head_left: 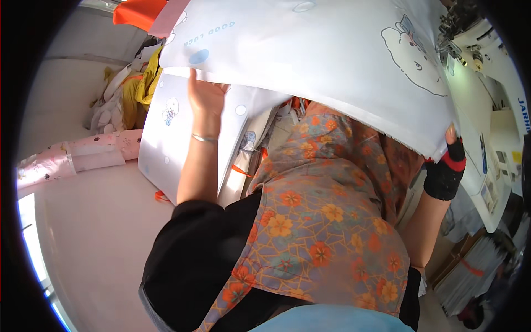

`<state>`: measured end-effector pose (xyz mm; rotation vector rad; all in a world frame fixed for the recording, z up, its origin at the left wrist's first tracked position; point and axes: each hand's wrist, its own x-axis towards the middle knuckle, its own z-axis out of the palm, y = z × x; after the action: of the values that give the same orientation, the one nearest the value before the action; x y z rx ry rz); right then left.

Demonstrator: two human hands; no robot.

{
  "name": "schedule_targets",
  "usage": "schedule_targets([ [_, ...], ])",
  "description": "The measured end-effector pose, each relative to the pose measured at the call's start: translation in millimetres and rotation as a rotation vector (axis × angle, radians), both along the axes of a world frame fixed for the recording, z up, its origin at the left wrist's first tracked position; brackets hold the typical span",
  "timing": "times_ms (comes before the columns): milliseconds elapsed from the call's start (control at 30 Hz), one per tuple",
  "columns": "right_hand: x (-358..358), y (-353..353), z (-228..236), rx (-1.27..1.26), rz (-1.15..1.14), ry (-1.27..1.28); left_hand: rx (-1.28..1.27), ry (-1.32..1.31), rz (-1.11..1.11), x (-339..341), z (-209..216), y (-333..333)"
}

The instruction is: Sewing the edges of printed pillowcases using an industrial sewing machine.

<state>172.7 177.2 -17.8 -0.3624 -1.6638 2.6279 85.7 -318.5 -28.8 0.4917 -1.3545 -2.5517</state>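
Observation:
A large white fabric panel (pixel 310 50), printed with cartoon animals and pale blue spots, is spread out in front of me. My left hand (pixel 207 99), a bangle at its wrist, holds the near edge of the panel; the thumb shows and the other fingers are hidden beneath the cloth. At the panel's near right corner my right hand (pixel 451 157), in a black and red fingerless glove, grips the edge, its fingers mostly hidden. Below my left hand hangs another white printed piece (pixel 171 127); whether it joins the panel I cannot tell.
A white sewing machine (pixel 498 122) stands at the right, close to the panel. Stacked flat bundles (pixel 470 271) are at the lower right. Yellow cloth (pixel 146 83), orange cloth (pixel 138 14) and a pink printed strip (pixel 83 157) lie at the left. A floral apron (pixel 326 221) covers my lap.

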Motion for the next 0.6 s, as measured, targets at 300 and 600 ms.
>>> schedule_targets([
  [300, -6.8, 20.7, 3.5, -0.081, -0.029, -0.037, 0.374, -0.769, -0.177, 51.4, -139.2, 87.5],
  [600, 6.4, -2.8, 12.5, 0.0, -0.066, -0.002, 0.255, -0.179, 0.037, 20.2, -122.6, 50.7],
])
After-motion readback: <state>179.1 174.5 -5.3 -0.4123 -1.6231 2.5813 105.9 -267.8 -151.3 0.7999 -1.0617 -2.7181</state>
